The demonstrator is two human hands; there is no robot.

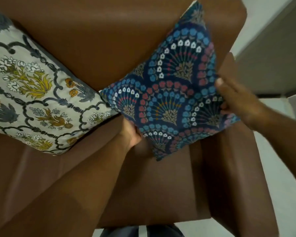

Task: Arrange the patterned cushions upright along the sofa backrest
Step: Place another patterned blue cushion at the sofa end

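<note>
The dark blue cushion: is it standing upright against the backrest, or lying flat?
Upright but tilted: the dark blue cushion leans on the backrest, one corner on the seat, held by both hands.

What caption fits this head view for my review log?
Both hands, left hand and right hand, hold the navy fan-patterned cushion against the brown sofa backrest, beside the cream floral cushion.
</note>
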